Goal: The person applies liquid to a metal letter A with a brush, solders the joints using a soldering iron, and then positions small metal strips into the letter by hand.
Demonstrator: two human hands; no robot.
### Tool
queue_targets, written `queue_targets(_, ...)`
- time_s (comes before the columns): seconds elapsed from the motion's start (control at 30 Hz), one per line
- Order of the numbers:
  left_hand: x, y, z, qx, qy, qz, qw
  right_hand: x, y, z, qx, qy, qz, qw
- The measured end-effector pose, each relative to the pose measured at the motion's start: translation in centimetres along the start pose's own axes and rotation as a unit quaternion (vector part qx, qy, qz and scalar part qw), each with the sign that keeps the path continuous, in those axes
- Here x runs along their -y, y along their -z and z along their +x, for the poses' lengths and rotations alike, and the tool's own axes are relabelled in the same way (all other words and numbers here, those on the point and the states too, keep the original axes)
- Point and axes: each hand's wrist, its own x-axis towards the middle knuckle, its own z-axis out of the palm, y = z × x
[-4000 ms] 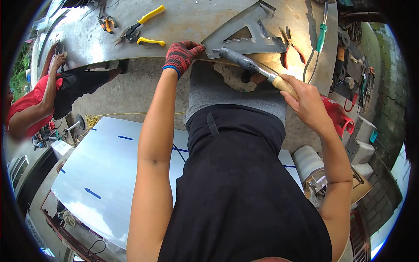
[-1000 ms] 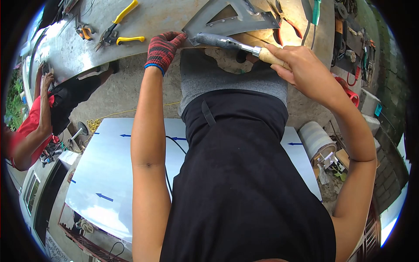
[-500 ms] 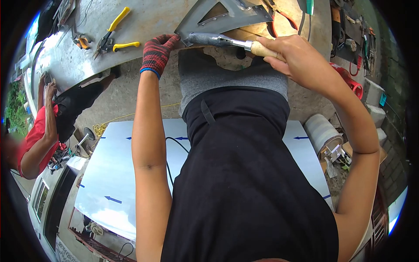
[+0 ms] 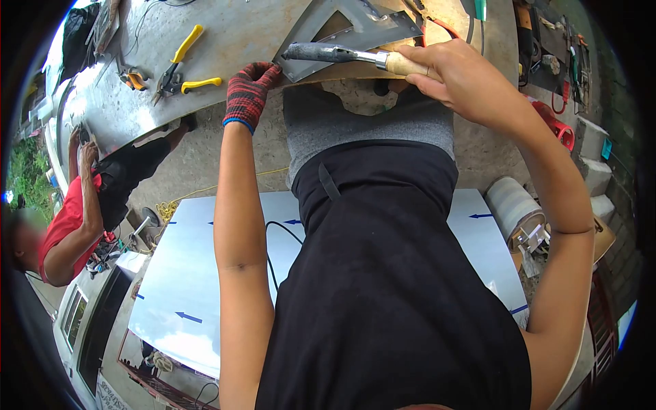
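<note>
My left hand (image 4: 251, 87), in a red-and-black knit glove with a blue cuff, is closed with its fingertips at the left corner of a grey triangular sheet-metal piece (image 4: 301, 35). This piece has a triangular cutout and lies on the bench's near edge. My bare right hand (image 4: 454, 72) is wrapped round the wooden handle (image 4: 403, 64) of a tool with a shiny metal neck and a long dark head (image 4: 316, 52). The dark head lies across the metal piece in this view, its tip close to my gloved fingers.
Yellow-handled snips (image 4: 179, 67) and orange-tipped pliers (image 4: 133, 78) lie left on the metal bench (image 4: 205, 51). Red-handled pliers (image 4: 444, 29) are beyond my right hand. A person in red (image 4: 72, 212) stands at left. Behind me is a light panel with blue arrows (image 4: 174, 273).
The dark head of the tool has shifted slightly left and up over the metal piece, my right hand moving with it. My left hand stays at the corner; the whole view has shifted slightly.
</note>
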Motion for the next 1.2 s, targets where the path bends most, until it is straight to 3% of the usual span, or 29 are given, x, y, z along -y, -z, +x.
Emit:
queue_targets(0.57,-1.0,-0.2,-0.8,-0.024,0.001,0.032,0.999,-0.7,-0.9,1.2,0.003,0.030,0.015,0.999)
queue_targets(0.73,-0.9,-0.2,-0.8,-0.025,0.008,0.023,0.999,-0.6,-1.3,1.0,-0.062,0.085,-0.014,0.994)
queue_targets(0.97,-0.9,-0.2,-0.7,-0.026,0.008,0.021,0.999,0.3,-1.0,1.2,-0.024,0.054,-0.057,0.997)
queue_targets(1.2,0.1,-0.1,0.0,-0.030,-0.005,0.020,0.999,0.4,-0.7,1.1,0.007,0.023,-0.001,1.000)
